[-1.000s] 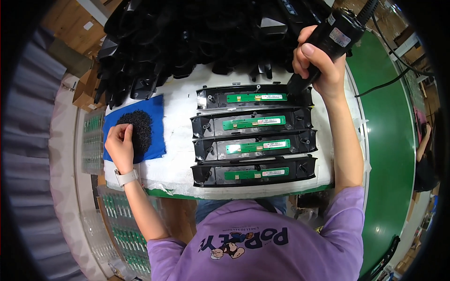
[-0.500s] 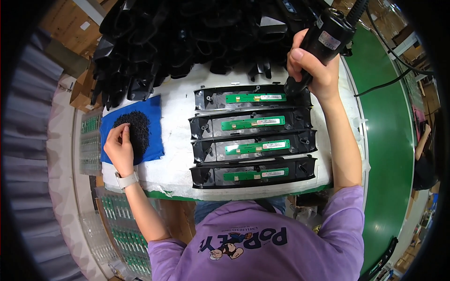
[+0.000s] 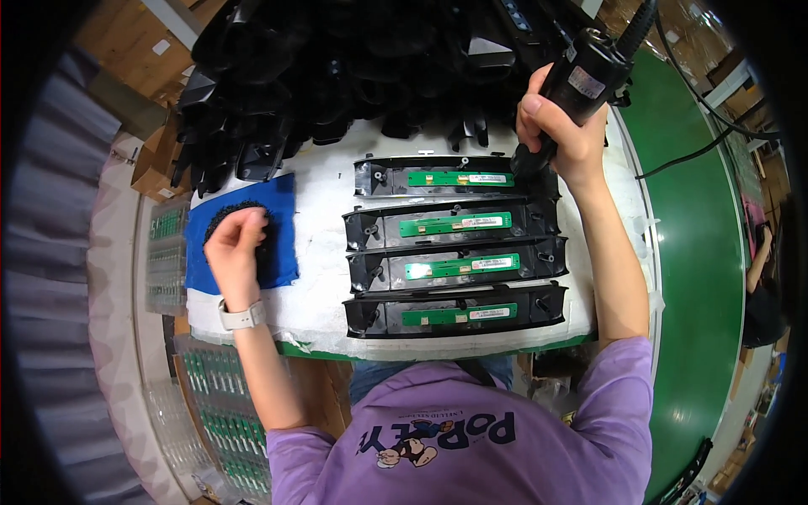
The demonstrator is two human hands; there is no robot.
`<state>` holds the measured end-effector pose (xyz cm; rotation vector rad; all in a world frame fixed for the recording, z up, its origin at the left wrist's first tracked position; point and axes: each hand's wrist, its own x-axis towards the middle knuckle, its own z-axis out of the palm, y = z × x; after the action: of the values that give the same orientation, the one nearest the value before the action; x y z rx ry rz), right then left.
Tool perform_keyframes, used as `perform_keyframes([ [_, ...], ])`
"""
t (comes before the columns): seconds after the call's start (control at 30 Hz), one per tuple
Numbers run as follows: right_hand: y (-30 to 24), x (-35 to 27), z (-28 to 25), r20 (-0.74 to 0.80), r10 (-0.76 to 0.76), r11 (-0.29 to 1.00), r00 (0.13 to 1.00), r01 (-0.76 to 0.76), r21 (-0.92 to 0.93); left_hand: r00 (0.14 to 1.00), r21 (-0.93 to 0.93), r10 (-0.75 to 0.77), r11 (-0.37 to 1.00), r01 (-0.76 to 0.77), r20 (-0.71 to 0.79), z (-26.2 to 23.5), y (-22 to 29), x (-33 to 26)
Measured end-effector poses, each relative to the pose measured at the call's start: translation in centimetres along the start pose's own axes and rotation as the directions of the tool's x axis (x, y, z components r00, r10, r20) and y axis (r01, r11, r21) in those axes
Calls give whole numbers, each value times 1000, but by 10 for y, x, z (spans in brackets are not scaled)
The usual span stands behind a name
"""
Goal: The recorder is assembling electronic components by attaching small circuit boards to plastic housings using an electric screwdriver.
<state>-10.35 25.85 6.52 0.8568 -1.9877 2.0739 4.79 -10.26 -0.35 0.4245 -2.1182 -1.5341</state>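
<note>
My right hand [image 3: 566, 139] is wrapped round a black corded electric screwdriver [image 3: 587, 76], its nose pointing down at the right end of the farthest black plastic housing [image 3: 396, 181]. Whether the tip touches cannot be seen. Several such long housings lie in a stacked row in front of me, each with a narrow green circuit board [image 3: 454, 225] bearing a white label. At the left, my left hand [image 3: 231, 257] hovers over a heap of tiny black parts, probably screws [image 3: 227, 215], on a blue cloth [image 3: 199, 220]. Its thumb and fingertips are pinched together; anything between them is too small to see.
A big pile of glossy black plastic housings [image 3: 337, 67] fills the back of the white-covered table [image 3: 316, 219]. The screwdriver's cable [image 3: 638, 29] rises at the far right. Trays of green boards [image 3: 223, 412] stand below left. Another person [image 3: 762, 307] is at the right edge.
My left hand has lifted from the heap and shifted slightly right, fingers still pinched. My right hand and the screwdriver have dipped slightly toward me.
</note>
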Motion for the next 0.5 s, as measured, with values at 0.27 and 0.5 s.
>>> perform_keyframes([
  [0.27, -38, -3, 6, 135, -286, 744, 949, 131, 656, 780, -455, -87, 770, 447, 619, 94, 59, -39],
  [0.5, -70, -18, 11, 95, -289, 616, 953, 109, 780, 603, -456, -8, 648, 611, 798, 129, 74, -48],
])
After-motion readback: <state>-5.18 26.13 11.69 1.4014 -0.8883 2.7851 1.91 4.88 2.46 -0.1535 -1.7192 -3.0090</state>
